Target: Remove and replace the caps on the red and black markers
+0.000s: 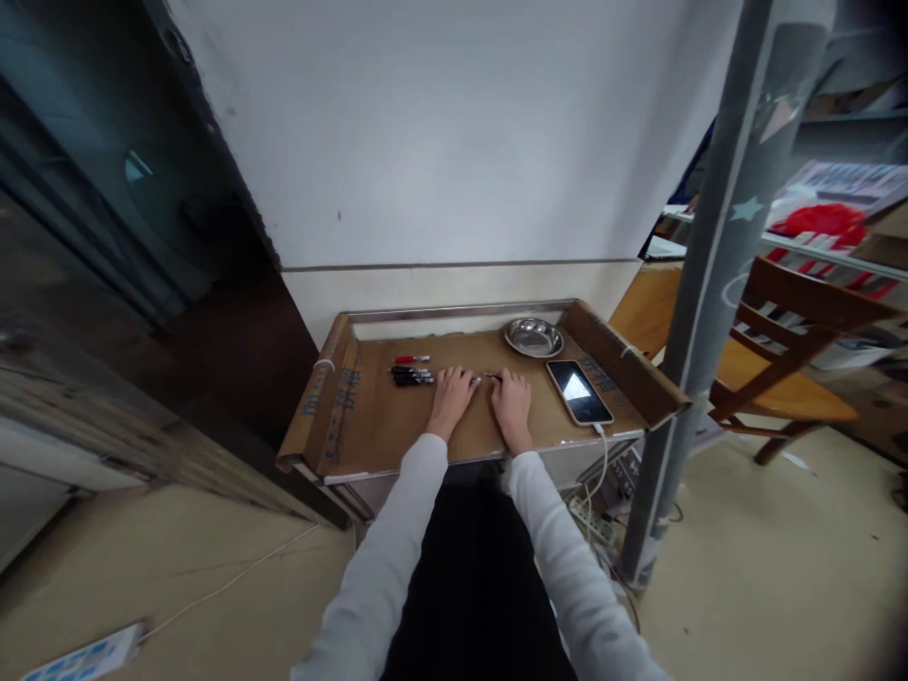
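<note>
My left hand (452, 397) rests on the cardboard-lined desk, its fingers closed low over something mostly hidden. A small pale end (477, 380) shows at those fingertips. Close beside it, my right hand (512, 401) has its fingers closed on a thin dark piece (491, 375) that points toward the left hand. A narrow gap separates the two pieces; both are too small to name. Left of my left hand lie several black pens (411, 376) side by side, with one red pen (412, 358) just beyond them.
A round metal dish (533, 337) stands at the back right of the desk (383, 430). In front of it lies a phone (580, 392) with a white cable (604, 454) plugged in. A grey post (699, 312) rises at the right, before a wooden chair (773, 378).
</note>
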Demonstrator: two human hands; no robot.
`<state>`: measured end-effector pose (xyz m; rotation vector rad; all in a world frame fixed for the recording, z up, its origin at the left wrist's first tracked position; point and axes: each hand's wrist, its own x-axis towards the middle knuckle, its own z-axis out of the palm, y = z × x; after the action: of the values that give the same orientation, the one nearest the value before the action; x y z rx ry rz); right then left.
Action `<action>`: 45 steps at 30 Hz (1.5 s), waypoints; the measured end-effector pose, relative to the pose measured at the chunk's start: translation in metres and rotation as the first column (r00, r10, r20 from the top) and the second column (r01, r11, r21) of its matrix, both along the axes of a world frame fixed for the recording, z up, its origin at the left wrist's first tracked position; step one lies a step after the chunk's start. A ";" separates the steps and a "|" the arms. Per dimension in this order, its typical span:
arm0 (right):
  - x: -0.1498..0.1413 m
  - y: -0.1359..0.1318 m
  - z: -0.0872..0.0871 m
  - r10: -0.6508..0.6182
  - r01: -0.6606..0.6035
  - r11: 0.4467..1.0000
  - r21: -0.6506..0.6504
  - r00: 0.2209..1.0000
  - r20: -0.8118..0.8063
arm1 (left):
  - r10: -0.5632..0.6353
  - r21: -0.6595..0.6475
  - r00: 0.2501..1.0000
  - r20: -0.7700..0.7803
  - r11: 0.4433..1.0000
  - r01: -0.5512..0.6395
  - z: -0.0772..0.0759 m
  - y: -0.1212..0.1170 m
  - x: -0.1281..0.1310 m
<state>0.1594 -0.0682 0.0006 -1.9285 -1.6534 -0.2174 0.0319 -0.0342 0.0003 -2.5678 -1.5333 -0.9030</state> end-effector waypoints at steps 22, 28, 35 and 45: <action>-0.007 0.015 -0.006 0.134 -0.134 0.988 -0.070 0.991 -0.016 | 0.538 -0.089 0.815 0.215 0.842 -0.532 0.004 -0.036 -0.035; -0.010 0.016 -0.008 0.101 -0.094 0.992 -0.082 0.991 0.085 | 0.517 -0.133 0.836 0.183 0.856 -0.500 0.001 -0.026 -0.029; -0.011 0.015 -0.006 0.074 -0.067 0.995 -0.072 0.991 0.112 | 0.255 -0.066 0.955 0.151 0.967 -0.247 0.003 -0.027 -0.026; -0.010 0.015 -0.007 0.077 -0.071 0.995 -0.069 0.993 0.093 | 0.589 -0.071 0.778 0.218 0.805 -0.590 0.006 -0.034 -0.031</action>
<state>0.1494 -0.0527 -0.0068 -1.9273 -1.8113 -0.2318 0.0008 -0.0679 0.0066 -1.7998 -2.2046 -1.1158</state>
